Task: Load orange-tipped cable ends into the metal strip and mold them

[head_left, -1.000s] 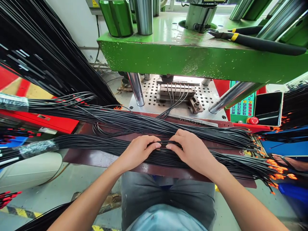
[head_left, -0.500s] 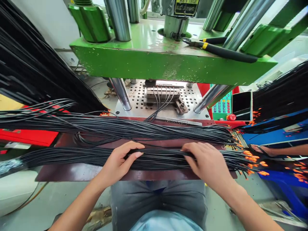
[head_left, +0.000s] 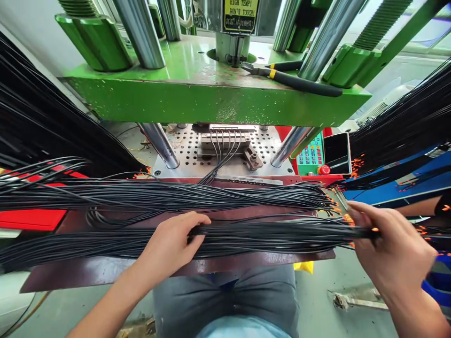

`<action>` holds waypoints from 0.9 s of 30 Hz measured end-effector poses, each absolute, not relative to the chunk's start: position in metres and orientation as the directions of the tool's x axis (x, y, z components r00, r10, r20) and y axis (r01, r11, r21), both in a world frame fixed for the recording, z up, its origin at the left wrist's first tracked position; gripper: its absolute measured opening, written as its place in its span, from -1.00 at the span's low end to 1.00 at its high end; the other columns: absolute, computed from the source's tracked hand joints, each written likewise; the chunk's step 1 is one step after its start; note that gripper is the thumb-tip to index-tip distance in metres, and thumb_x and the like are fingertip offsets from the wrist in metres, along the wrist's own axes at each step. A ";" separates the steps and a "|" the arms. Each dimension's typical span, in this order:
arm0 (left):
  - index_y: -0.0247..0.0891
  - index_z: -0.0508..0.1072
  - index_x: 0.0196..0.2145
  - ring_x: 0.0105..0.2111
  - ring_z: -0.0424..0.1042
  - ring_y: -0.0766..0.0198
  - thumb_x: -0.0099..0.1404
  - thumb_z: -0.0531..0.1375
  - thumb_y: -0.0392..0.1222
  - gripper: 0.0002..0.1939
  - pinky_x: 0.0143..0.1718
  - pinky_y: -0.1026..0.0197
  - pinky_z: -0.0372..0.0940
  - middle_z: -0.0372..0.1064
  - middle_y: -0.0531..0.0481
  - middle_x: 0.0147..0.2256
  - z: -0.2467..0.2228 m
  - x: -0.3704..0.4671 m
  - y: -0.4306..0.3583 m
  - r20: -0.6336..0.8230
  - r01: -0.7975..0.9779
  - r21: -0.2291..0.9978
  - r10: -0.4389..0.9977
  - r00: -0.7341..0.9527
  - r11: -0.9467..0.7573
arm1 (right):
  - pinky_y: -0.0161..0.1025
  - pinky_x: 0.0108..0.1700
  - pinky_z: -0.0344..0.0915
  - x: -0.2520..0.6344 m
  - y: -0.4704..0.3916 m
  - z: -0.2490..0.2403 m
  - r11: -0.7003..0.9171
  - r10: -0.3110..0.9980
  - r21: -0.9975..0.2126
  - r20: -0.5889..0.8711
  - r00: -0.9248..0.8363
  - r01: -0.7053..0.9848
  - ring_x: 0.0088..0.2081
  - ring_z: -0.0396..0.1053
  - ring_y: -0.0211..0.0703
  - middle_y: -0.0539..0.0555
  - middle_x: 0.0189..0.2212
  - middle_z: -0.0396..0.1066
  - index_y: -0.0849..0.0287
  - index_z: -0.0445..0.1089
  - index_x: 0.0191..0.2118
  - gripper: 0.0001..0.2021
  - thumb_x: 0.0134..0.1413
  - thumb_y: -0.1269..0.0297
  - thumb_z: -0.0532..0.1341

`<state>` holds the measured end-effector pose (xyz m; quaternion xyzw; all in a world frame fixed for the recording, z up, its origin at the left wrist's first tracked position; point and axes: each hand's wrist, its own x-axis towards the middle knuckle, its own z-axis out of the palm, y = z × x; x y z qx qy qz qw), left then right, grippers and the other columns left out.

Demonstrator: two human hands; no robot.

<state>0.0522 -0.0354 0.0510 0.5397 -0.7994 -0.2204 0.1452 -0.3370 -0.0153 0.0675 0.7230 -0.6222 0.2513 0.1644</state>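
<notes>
A thick bundle of black cables (head_left: 268,238) lies along the near side of a dark red board (head_left: 88,267). My left hand (head_left: 176,239) is closed around cables near the bundle's middle, thumb and fingers curled over them. At the right end, my right hand (head_left: 391,239) grips the cable ends, covering most of their orange tips. A second bundle of black cables (head_left: 197,196) lies just behind, its orange tips (head_left: 331,203) pointing right. Farther back, several cables (head_left: 225,150) run into a metal mold block (head_left: 207,145) on the perforated press plate (head_left: 186,155).
A green press beam (head_left: 197,103) spans above the plate, with black-handled cutting pliers (head_left: 299,80) on top. Steel columns (head_left: 160,145) stand at its sides. A control panel (head_left: 310,155) with a red button (head_left: 323,170) is at right. More black cables hang on both sides.
My right hand has moved right, from the bundle's middle to its orange-tipped end. My left hand stays on the cables. The camera view has shifted slightly right.
</notes>
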 end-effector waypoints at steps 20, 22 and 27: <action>-0.13 0.37 -0.10 -0.19 0.48 0.27 0.07 0.00 -0.50 -0.52 -0.17 0.30 0.27 0.49 0.10 -0.16 0.096 0.042 -0.028 -0.035 -0.686 0.630 -0.869 -0.494 0.365 | -0.24 -0.43 0.12 -0.247 -0.039 0.062 -0.462 -0.880 -0.069 0.162 0.447 -0.884 -0.40 0.41 -0.21 -0.05 -0.34 0.41 0.00 0.47 -0.11 -0.61 -0.07 0.54 0.18; -0.09 0.41 -0.05 -0.19 0.49 0.27 0.12 0.03 -0.46 -0.52 -0.18 0.32 0.27 0.51 0.10 -0.13 0.100 0.050 -0.017 -0.076 -0.679 0.632 -0.841 -0.535 0.375 | -0.25 -0.44 0.09 -0.254 -0.041 0.061 -0.435 -0.891 -0.087 0.184 0.415 -0.896 -0.42 0.37 -0.24 -0.04 -0.37 0.37 0.05 0.46 -0.30 -0.78 0.00 0.52 0.17; 0.07 0.47 0.00 -0.13 0.48 0.23 0.28 0.18 -0.20 -0.66 -0.14 0.35 0.26 0.52 0.12 -0.11 0.094 0.070 0.007 -0.286 -0.703 0.664 -0.783 -0.553 0.254 | -0.17 -0.28 0.19 -0.303 -0.035 0.071 -0.407 -0.820 0.004 0.440 0.367 -0.913 -0.32 0.33 -0.08 0.10 -0.34 0.37 0.14 0.34 -0.44 -0.75 0.27 0.22 0.11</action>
